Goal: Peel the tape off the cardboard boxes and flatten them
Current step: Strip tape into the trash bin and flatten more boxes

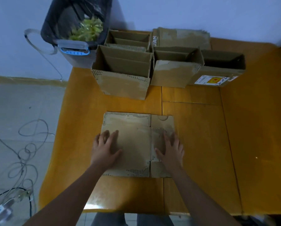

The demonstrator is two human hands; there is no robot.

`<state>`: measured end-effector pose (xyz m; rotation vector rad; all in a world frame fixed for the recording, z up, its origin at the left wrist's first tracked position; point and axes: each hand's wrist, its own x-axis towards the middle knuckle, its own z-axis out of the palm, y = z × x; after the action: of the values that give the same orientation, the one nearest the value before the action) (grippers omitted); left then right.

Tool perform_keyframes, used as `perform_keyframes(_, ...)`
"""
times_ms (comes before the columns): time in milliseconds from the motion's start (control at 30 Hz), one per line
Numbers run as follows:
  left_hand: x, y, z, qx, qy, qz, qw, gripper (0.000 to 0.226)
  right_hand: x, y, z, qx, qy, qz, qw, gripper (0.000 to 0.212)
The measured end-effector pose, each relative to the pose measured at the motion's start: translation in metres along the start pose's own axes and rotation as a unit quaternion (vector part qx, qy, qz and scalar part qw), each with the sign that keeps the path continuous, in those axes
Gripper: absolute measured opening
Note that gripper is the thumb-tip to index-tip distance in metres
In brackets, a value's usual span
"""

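Both hands lie flat on a flattened box (136, 141) near the front edge of the tabletop (193, 131). The left hand (106, 148) presses the wide panel with fingers spread and straight; the right hand (170, 149) does the same on the narrower panel beyond the crease, gripping nothing. The sheet's long axis runs left to right, square to the forearms, so each hand sits directly over its own half and neither is clearly nearer. Along the back edge stand the open boxes (121, 74) not yet flattened, well beyond the hands, the nearest one straight ahead of the left hand. Whether any tape clings to them I cannot tell; pale torn patches show on their fronts. A bin (76, 30) stands off the back left corner.
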<state>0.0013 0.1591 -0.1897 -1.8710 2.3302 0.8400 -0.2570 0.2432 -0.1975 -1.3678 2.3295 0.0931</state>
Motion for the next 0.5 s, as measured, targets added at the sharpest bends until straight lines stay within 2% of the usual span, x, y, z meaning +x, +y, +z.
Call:
perform_keyframes(67,0.005,0.006,0.003,-0.024,0.031,-0.025,0.999,0.078,0.003,-0.008,-0.001,0.012,0.002,0.024,1.000,0.079)
perform_keyframes(200,0.016,0.017,0.003,-0.149,0.059,-0.104,0.982,0.071,0.009,-0.017,-0.009,0.074,0.002,0.061,0.995,0.078)
perform_keyframes(333,0.021,0.018,-0.008,-0.131,0.032,-0.074,0.988,0.069,0.012,-0.012,-0.025,0.156,0.006,0.067,0.985,0.062)
perform_keyframes(500,0.020,0.028,-0.032,-0.103,0.019,-0.051,0.993,0.061,0.005,-0.019,-0.052,0.128,0.010,0.001,0.992,0.053)
